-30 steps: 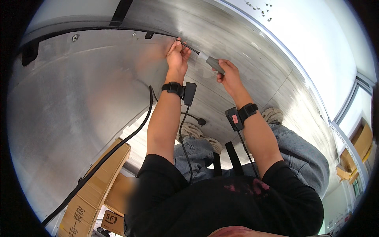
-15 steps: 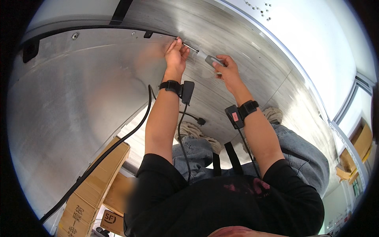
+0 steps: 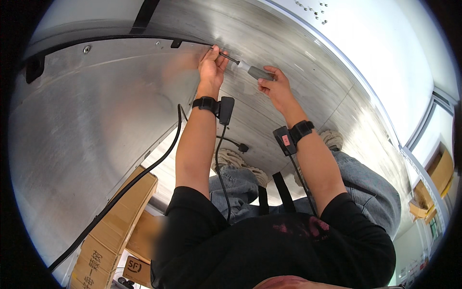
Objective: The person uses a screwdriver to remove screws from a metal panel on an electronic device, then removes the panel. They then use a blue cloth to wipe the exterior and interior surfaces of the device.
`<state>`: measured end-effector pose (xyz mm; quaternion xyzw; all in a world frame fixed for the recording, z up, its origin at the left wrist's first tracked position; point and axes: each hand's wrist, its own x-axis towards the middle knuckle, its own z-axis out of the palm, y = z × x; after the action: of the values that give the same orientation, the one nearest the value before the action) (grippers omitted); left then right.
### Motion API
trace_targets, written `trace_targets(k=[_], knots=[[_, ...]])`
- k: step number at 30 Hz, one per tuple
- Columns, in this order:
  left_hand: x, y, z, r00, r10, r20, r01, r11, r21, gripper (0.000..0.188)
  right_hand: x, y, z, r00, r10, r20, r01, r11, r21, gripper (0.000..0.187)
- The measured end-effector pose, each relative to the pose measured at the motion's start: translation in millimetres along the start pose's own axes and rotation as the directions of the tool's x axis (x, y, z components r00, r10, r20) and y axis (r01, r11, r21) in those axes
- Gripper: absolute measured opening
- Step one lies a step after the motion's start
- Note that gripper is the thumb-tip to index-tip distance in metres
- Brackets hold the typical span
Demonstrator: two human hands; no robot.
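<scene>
A screwdriver (image 3: 260,73) with a grey and white handle slants toward the far edge of a big metal panel (image 3: 96,120). My right hand (image 3: 277,88) is closed on the end of its handle, thumb below and fingertips above. At the panel's edge, my left hand (image 3: 211,70) pinches around the front of the shaft, by the tip. The tip and whatever it meets are hidden behind those fingers. Along the same edge, a screw (image 3: 87,49) sits at the left and a smaller one (image 3: 158,43) closer to my left hand.
A black cable (image 3: 139,178) runs across the panel's near side. Cardboard boxes (image 3: 115,221) stand at lower left. A plug (image 3: 243,147) lies on the wood-look floor (image 3: 260,115). Several small screws (image 3: 315,13) rest on the white surface at the far right.
The view has shifted slightly, with the panel a little further left. My right hand's fingers have moved slightly on the handle, showing more of it. My left hand keeps its pinch.
</scene>
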<state>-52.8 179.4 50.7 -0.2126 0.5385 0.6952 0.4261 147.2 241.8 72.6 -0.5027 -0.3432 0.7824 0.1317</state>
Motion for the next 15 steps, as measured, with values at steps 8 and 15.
trace_targets(k=[8, 15], knots=[[2, -2, -4, 0.999, 0.026, 0.027, -0.025, 0.999, -0.048, 0.015, -2, -18, -3, 0.928, 0.351, 0.124, -0.361, 0.93, 0.068, 0.042], [6, -1, -6, 0.999, -0.038, -0.013, 0.038, 0.999, 0.028, 0.016, 0, 1, 4, 1.0, -0.005, -0.005, 0.004, 0.995, -0.101, 0.04]])
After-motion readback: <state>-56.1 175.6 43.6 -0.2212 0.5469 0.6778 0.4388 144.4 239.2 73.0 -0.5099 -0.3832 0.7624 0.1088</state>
